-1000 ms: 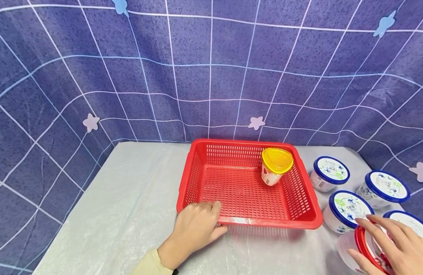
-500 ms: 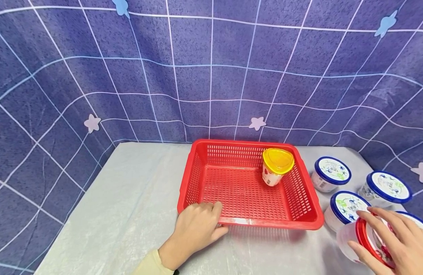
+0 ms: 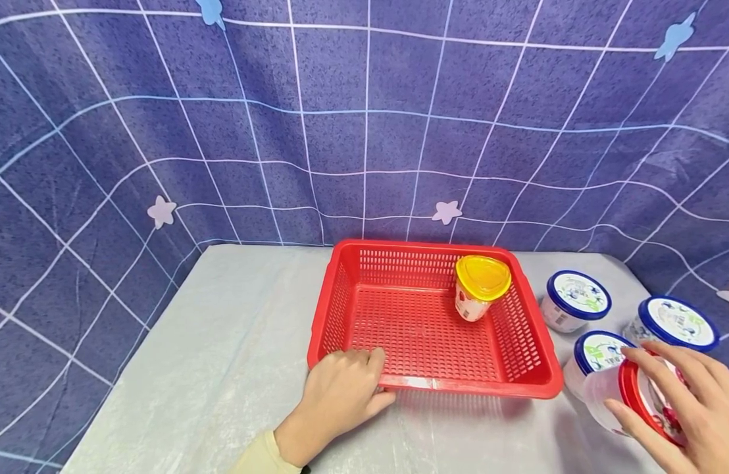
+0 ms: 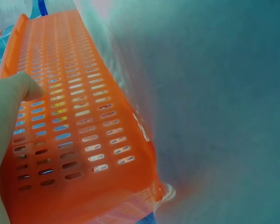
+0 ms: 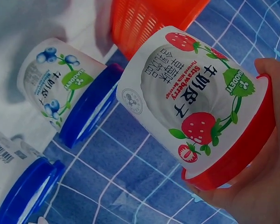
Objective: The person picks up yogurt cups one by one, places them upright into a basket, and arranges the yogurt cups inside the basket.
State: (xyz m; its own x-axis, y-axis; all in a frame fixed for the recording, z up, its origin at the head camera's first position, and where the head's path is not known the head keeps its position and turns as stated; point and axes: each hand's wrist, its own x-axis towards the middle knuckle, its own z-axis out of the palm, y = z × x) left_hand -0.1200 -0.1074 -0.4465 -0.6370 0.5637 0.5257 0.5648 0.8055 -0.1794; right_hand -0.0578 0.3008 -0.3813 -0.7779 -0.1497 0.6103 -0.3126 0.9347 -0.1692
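My left hand (image 3: 343,388) grips the near rim of a red plastic basket (image 3: 424,382), fingers over the edge. In the left wrist view the thumb lies against the outside of the perforated wall (image 4: 74,112). At the right, my right hand (image 3: 690,401) holds a strawberry milk tub (image 5: 191,98) by its red lid (image 5: 238,144). That tub is tilted, its base toward the basket, and overlaps a blue-lidded tub (image 3: 601,352) in the head view. A yellow-lidded cup (image 3: 483,283) leans in the basket's far right corner.
More blue-lidded tubs, one at the back (image 3: 578,296) and another farther right (image 3: 678,322), stand right of the basket. A pale cloth (image 3: 222,342) covers the table. Behind it hangs a blue gridded curtain (image 3: 329,145).
The red-lidded tub has risen slightly in my right hand and tilted more, covering more of the blue-lidded tub behind it. My left hand keeps its hold on the basket rim.
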